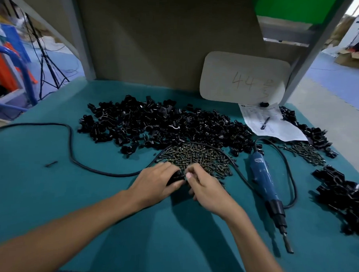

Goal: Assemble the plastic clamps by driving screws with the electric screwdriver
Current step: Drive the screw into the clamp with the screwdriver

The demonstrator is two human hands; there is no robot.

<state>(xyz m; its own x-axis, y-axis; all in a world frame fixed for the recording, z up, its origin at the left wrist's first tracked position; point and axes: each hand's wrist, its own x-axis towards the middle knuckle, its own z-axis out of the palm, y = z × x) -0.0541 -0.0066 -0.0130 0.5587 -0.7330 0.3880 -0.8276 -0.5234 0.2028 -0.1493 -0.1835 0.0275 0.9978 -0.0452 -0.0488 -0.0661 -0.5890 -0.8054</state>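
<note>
Worktop: the worktop (pixel 50 192) has a teal cover and is backed by a beige panel (pixel 157 43) set between grey posts.
Room: blue floor (pixel 339 80) shows on both sides, with a black tripod (pixel 49 64) at the left and cardboard boxes at the far right.
Clamp parts: a wide heap of black clamp parts (pixel 164 123) lies across the far middle. A darker stack (pixel 343 196) sits at the near right.
Screws: the main screw pile (pixel 196 156) lies just in front of the heap. A smaller scatter (pixel 306 153) lies to the right.
Electric screwdriver: the blue electric screwdriver (pixel 264 179) lies on its side to the right of the hands, bit toward the near edge. Its black cable (pixel 72 150) loops round the screw pile and off the left edge.
Paper: a pale card (pixel 243 77) marked "44" leans on the panel. A printed sheet (pixel 272 122) with a pen (pixel 265 123) on it lies below the card.
Left hand: the left hand (pixel 154 183) grips a black clamp piece (pixel 176 177) at the near edge of the screw pile.
Right hand: the right hand (pixel 205 187) has its fingers curled against the same piece. Whether they pinch a screw cannot be told.
Hidden: the hands cover most of the clamp piece. The stack is cut off by the right edge. The sheet's print is too small to read.
</note>
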